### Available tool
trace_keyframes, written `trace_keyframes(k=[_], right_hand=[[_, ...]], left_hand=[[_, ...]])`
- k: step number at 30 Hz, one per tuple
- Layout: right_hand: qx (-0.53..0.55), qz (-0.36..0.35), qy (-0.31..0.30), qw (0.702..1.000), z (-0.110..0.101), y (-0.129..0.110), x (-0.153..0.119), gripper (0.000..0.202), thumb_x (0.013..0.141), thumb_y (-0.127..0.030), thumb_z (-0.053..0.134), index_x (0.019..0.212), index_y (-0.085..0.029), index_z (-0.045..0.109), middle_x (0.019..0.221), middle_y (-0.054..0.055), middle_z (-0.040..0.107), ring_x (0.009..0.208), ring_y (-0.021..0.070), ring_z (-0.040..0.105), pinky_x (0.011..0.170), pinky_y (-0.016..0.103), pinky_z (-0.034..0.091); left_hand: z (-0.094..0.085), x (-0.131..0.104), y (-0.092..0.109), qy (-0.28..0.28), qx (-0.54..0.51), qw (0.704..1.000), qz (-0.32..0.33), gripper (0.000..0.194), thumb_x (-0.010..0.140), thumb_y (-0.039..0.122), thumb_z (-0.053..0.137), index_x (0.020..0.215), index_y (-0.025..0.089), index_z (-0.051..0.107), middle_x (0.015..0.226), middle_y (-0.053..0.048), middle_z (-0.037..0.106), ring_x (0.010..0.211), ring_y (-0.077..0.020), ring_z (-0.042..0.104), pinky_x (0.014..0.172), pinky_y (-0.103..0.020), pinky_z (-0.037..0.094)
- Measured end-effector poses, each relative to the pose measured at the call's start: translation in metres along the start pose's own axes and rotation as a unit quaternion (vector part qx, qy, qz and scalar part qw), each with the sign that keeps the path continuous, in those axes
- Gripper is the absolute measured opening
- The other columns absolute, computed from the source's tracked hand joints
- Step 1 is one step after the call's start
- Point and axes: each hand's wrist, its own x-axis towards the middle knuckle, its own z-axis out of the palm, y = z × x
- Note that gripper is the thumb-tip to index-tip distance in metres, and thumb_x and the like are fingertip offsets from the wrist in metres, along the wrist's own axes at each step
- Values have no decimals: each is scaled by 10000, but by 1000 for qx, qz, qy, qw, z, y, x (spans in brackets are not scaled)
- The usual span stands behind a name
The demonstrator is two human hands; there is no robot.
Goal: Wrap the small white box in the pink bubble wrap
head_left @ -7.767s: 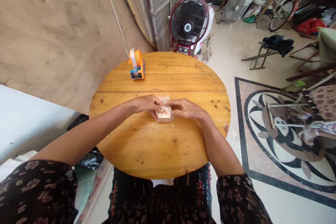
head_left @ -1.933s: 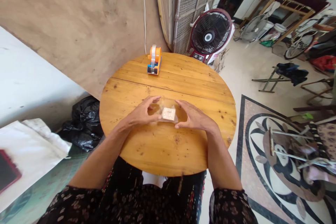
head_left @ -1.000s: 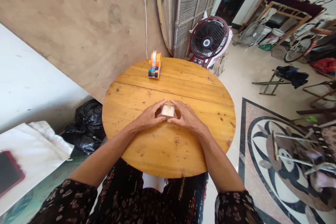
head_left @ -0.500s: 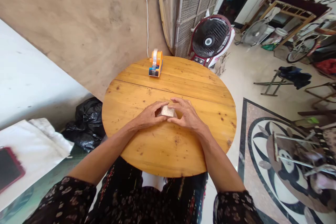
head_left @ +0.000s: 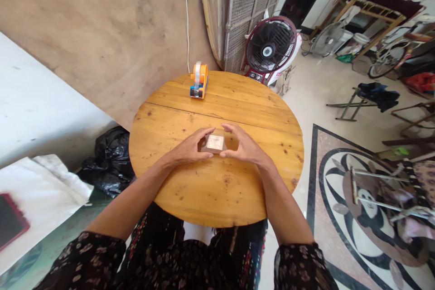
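Observation:
A small pale box with faint printing on its top rests near the middle of the round wooden table. On its left side, my left hand curves around it, thumb and fingers spread apart. Opposite, my right hand is also open, with a gap between its fingers and the box. Something clear, perhaps plastic film, seems to lie about the box's edges, but I cannot make it out well. Farther back on the table stands an orange and blue tape dispenser with a roll in it.
A dark red fan stands just beyond the table's far right edge. Black plastic bags lie at the left, by a white sheet. On the right are a folding stool and a patterned floor panel.
Both hands have opened and drawn back from the box, so more of its top shows. The whole view has shifted slightly.

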Motion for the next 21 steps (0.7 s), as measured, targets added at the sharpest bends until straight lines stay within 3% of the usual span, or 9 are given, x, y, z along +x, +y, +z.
trace_keyframes(k=[4,7,10,17,21], right_hand=[[-62,24,-75,995,11,5,0,1007,684,-589,734,1493,-236,250,1495,175,370,1344,352,391,1065,550,332],[-84,37,-69,993,17,4,0,988,707,-547,730,1500,-226,237,1496,178,375,1343,358,392,1053,535,339],[-95,42,-59,993,20,4,1,950,723,-488,732,1495,-207,254,1429,169,473,1281,352,463,1027,512,356],[-116,-11,-21,993,28,10,3,815,785,-392,685,1469,-182,296,1291,120,609,1171,299,548,1000,442,346],[-121,-21,-16,992,28,11,2,792,798,-392,670,1467,-190,297,1274,109,620,1152,285,557,983,421,356]], left_hand=[[-4,-1,2,2,-16,1000,-20,832,731,437,705,1443,193,350,1467,-139,420,1326,-292,437,1103,-415,370],[-3,-2,3,-2,-6,1000,-29,838,729,431,704,1449,199,343,1463,-133,433,1318,-302,447,1100,-432,375],[-1,-2,2,10,8,999,-32,809,751,426,686,1450,201,345,1453,-123,450,1310,-300,458,1095,-436,384],[2,0,-2,40,45,998,-6,731,800,442,660,1439,237,370,1321,-79,579,1198,-255,556,1057,-405,428],[3,0,-4,45,67,997,-1,707,809,442,656,1431,239,385,1380,-89,535,1233,-263,533,1061,-409,428]])
